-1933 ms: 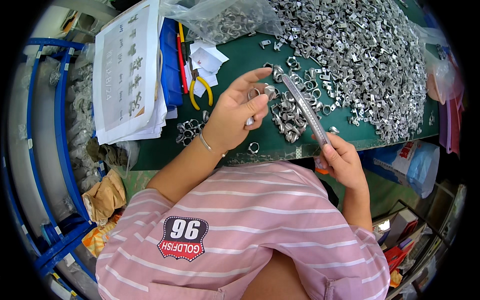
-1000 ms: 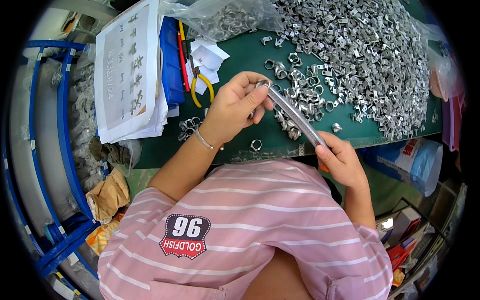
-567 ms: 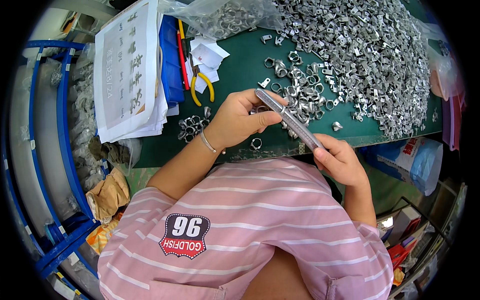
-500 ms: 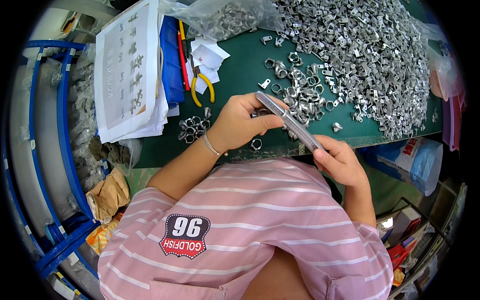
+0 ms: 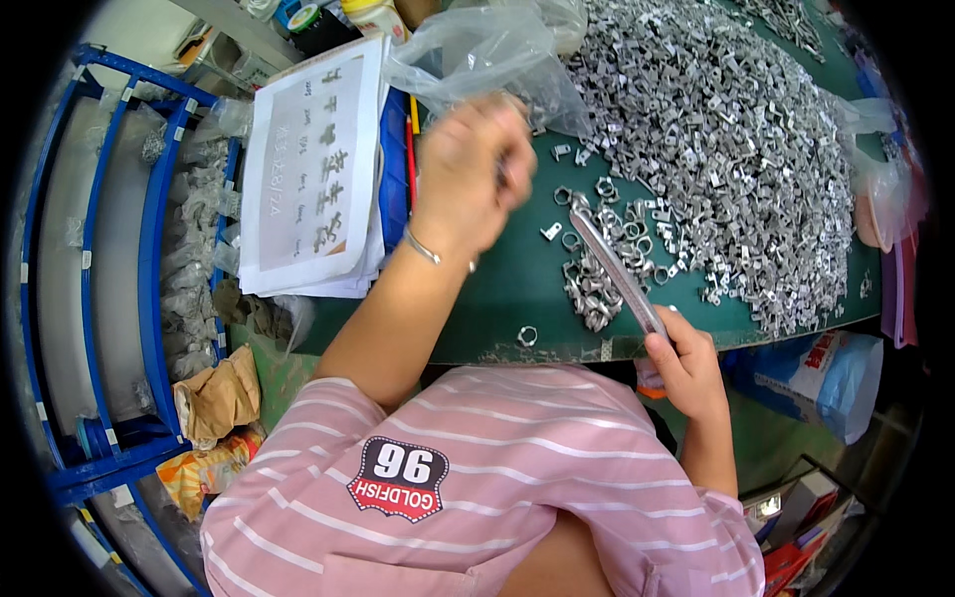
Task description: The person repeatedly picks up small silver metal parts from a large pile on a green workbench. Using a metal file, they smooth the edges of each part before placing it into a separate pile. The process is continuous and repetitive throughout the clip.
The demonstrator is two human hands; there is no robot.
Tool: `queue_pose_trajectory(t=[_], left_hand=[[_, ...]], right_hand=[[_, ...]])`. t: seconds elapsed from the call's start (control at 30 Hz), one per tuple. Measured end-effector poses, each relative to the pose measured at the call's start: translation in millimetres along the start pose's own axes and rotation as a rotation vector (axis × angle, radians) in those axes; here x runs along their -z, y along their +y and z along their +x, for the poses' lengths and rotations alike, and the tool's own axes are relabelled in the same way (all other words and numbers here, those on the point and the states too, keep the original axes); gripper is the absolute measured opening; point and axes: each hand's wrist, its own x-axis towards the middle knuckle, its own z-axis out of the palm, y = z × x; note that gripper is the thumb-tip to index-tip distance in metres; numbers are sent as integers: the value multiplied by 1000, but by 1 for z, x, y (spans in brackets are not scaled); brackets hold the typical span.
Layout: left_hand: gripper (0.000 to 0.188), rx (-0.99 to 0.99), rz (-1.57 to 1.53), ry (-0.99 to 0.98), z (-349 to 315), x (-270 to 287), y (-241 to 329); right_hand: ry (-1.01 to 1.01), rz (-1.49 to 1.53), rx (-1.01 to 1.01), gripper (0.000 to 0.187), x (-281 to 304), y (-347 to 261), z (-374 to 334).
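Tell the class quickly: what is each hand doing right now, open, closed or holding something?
Left hand: curled but blurred; whether it holds anything cannot be told.
Right hand: closed, holding a long grey bar.

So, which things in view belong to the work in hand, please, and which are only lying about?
Likely in use:
bar, in the right hand
rings, near the bar
clips, heaped nearby
plastic bag, near the blurred left hand

Likely just lying about:
brown paper
orange wrapping
blue sack
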Motion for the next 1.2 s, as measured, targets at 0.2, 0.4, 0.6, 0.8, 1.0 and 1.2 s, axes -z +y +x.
queue_pose_trajectory(t=[0.2,0.4,0.6,0.8,1.0,1.2], left_hand=[[13,-565,257,448,90,24,43],[13,-767,924,439,97,32,7],[9,-674,1116,-65,11,-12,-57],[10,-371,1149,-111,-1,13,-107],[10,-13,781,-102,-17,19,-92],[17,422,37,-125,-30,23,-77]], right_hand=[[-74,243,-267,32,5,-4,-8],[-34,340,-295,33,10,2,-14],[24,348,-352,32,12,10,-17],[-36,361,-360,29,11,5,-11],[-32,366,-376,31,6,8,-12],[-48,345,-383,34,4,6,-9]])
